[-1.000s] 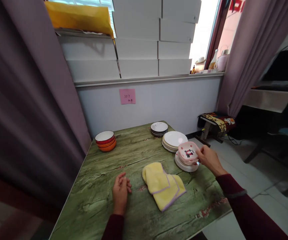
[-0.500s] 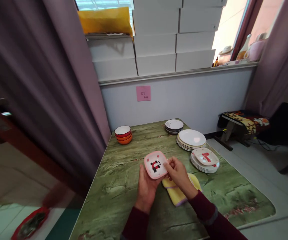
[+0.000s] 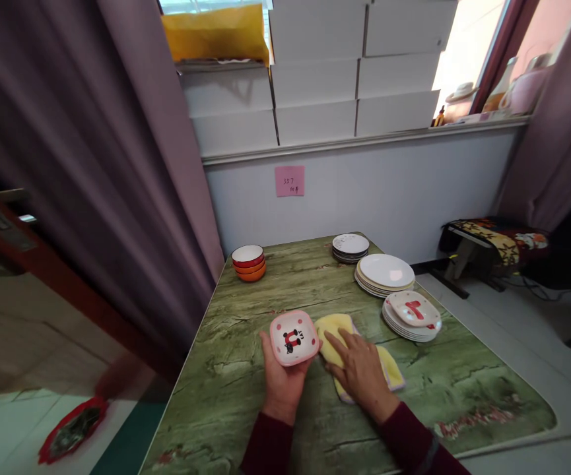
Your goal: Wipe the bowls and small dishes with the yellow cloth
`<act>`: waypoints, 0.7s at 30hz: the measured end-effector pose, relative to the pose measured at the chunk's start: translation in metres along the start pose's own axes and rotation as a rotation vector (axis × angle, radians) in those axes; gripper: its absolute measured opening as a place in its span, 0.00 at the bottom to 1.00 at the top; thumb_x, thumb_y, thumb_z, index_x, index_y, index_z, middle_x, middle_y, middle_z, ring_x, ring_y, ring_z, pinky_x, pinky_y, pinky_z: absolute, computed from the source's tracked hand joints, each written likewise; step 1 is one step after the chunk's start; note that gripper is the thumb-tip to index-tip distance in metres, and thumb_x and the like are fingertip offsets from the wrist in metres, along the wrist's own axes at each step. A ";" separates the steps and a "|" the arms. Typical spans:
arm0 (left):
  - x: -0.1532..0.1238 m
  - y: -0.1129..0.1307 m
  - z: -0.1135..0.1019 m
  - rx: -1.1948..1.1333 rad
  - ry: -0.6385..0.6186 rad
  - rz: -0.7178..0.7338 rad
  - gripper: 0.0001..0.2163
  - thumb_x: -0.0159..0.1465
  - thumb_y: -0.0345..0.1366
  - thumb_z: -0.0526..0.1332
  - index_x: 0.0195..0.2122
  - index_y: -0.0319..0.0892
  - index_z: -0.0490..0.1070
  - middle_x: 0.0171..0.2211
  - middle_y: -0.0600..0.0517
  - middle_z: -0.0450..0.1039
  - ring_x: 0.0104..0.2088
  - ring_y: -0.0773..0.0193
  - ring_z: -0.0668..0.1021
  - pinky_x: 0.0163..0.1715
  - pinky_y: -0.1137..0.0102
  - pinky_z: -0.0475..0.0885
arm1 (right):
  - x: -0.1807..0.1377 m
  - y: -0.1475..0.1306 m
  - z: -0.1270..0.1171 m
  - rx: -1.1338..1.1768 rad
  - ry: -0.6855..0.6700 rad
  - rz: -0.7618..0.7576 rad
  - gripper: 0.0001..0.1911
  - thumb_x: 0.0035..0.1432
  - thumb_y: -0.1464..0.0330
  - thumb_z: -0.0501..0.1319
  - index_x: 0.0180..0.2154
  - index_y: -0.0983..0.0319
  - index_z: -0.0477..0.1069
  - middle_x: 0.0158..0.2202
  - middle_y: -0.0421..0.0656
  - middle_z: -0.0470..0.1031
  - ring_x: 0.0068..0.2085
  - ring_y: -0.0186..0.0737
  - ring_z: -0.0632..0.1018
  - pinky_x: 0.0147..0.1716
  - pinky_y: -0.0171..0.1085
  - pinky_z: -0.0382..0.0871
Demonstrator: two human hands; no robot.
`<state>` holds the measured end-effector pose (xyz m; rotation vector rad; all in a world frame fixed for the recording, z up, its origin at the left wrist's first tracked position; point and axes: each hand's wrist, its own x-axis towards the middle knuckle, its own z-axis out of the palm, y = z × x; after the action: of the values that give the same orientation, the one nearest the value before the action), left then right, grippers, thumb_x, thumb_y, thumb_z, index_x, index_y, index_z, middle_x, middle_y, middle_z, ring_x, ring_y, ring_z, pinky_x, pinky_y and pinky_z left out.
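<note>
My left hand (image 3: 281,382) holds a small square pink dish (image 3: 294,338) with red dots and a cartoon print, cupped from below above the green table (image 3: 245,422). Just to its right, my right hand (image 3: 359,371) lies flat with fingers spread on a folded yellow cloth (image 3: 337,330) with a purple hem. Right of the cloth stands a stack of white plates topped by another small printed dish (image 3: 412,309).
A stack of large white plates (image 3: 385,273) and a smaller patterned stack (image 3: 350,247) sit at the far right. Red and orange bowls (image 3: 248,262) stand at the far left corner. A purple curtain (image 3: 117,165) hangs left; white boxes (image 3: 315,72) line the sill.
My right hand took the pink dish off the right plate stack and brought it to my left hand. It then let go and came down on the yellow cloth.
</note>
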<state>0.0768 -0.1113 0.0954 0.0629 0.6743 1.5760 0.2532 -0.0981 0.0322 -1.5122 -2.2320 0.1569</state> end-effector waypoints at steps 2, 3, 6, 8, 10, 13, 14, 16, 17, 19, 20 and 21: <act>-0.006 0.003 0.004 0.019 -0.019 -0.003 0.25 0.66 0.58 0.53 0.48 0.44 0.78 0.49 0.41 0.80 0.50 0.43 0.80 0.48 0.41 0.74 | 0.002 0.005 0.000 0.018 0.019 0.019 0.31 0.55 0.70 0.65 0.61 0.50 0.68 0.56 0.49 0.74 0.53 0.55 0.75 0.49 0.51 0.68; -0.009 0.005 0.005 0.033 -0.023 0.001 0.24 0.66 0.57 0.54 0.48 0.44 0.77 0.49 0.41 0.80 0.50 0.42 0.80 0.47 0.40 0.74 | 0.004 0.010 -0.003 0.060 0.038 0.037 0.29 0.55 0.72 0.64 0.59 0.52 0.69 0.54 0.48 0.75 0.51 0.53 0.75 0.49 0.49 0.68; -0.016 0.009 0.008 0.086 0.006 0.028 0.21 0.66 0.53 0.58 0.49 0.44 0.76 0.48 0.42 0.81 0.47 0.45 0.81 0.45 0.42 0.76 | 0.012 0.024 -0.021 0.291 0.180 0.161 0.24 0.59 0.68 0.61 0.58 0.57 0.70 0.51 0.48 0.76 0.50 0.50 0.77 0.50 0.46 0.70; -0.018 0.006 0.008 0.139 0.055 0.041 0.19 0.66 0.51 0.59 0.48 0.42 0.77 0.45 0.43 0.82 0.43 0.49 0.83 0.44 0.47 0.78 | 0.015 0.025 -0.038 0.450 0.325 0.228 0.25 0.62 0.62 0.60 0.60 0.58 0.67 0.53 0.49 0.76 0.50 0.50 0.77 0.50 0.46 0.71; -0.019 -0.001 0.010 0.190 0.074 0.040 0.18 0.66 0.48 0.60 0.48 0.41 0.77 0.42 0.44 0.82 0.39 0.53 0.83 0.42 0.53 0.79 | 0.014 0.016 -0.055 0.525 0.424 0.131 0.27 0.61 0.61 0.61 0.61 0.58 0.66 0.55 0.49 0.74 0.52 0.50 0.76 0.52 0.46 0.70; -0.022 -0.016 0.015 0.198 0.019 0.026 0.16 0.67 0.46 0.59 0.49 0.42 0.77 0.44 0.46 0.83 0.42 0.55 0.84 0.45 0.58 0.79 | 0.003 -0.011 -0.067 0.427 0.345 -0.156 0.28 0.58 0.70 0.60 0.60 0.53 0.67 0.60 0.47 0.70 0.58 0.51 0.71 0.57 0.48 0.64; -0.023 -0.021 0.016 0.189 -0.007 0.013 0.17 0.68 0.46 0.58 0.48 0.41 0.78 0.45 0.45 0.82 0.44 0.54 0.83 0.47 0.59 0.78 | -0.002 -0.021 -0.067 0.361 0.282 -0.222 0.29 0.55 0.73 0.59 0.59 0.51 0.69 0.60 0.46 0.69 0.58 0.51 0.71 0.57 0.49 0.64; -0.026 -0.029 0.017 0.189 -0.058 -0.028 0.19 0.68 0.47 0.57 0.47 0.38 0.79 0.46 0.43 0.82 0.48 0.52 0.82 0.52 0.60 0.76 | -0.011 -0.037 -0.064 0.271 0.185 -0.251 0.32 0.51 0.76 0.59 0.58 0.51 0.70 0.61 0.46 0.69 0.57 0.53 0.70 0.56 0.52 0.62; -0.028 -0.032 0.015 0.202 -0.078 -0.049 0.20 0.67 0.48 0.57 0.47 0.37 0.79 0.47 0.42 0.82 0.50 0.51 0.81 0.54 0.60 0.75 | -0.015 -0.043 -0.063 0.245 0.158 -0.233 0.33 0.50 0.77 0.58 0.58 0.51 0.70 0.61 0.46 0.69 0.58 0.54 0.69 0.57 0.53 0.61; -0.031 -0.037 0.009 0.247 -0.096 -0.056 0.21 0.66 0.49 0.59 0.48 0.37 0.79 0.48 0.41 0.81 0.53 0.49 0.79 0.56 0.59 0.73 | -0.020 -0.052 -0.063 0.226 0.122 -0.196 0.33 0.49 0.77 0.58 0.57 0.52 0.69 0.61 0.46 0.69 0.59 0.54 0.68 0.59 0.54 0.57; -0.031 -0.038 0.005 0.273 -0.091 -0.034 0.21 0.64 0.49 0.60 0.49 0.38 0.78 0.49 0.41 0.81 0.54 0.49 0.79 0.56 0.59 0.72 | -0.021 -0.054 -0.064 0.230 0.101 -0.188 0.32 0.49 0.76 0.58 0.57 0.53 0.69 0.60 0.46 0.70 0.58 0.54 0.68 0.60 0.55 0.55; -0.032 -0.038 0.000 0.302 -0.083 0.004 0.20 0.64 0.49 0.61 0.49 0.40 0.78 0.49 0.42 0.80 0.55 0.49 0.78 0.56 0.60 0.72 | -0.021 -0.057 -0.066 0.242 0.076 -0.185 0.30 0.49 0.76 0.58 0.55 0.54 0.70 0.58 0.47 0.72 0.57 0.54 0.69 0.59 0.54 0.55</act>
<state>0.1159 -0.1423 0.0898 0.3521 0.8421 1.4567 0.2386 -0.1494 0.1042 -1.1609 -2.1890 0.2959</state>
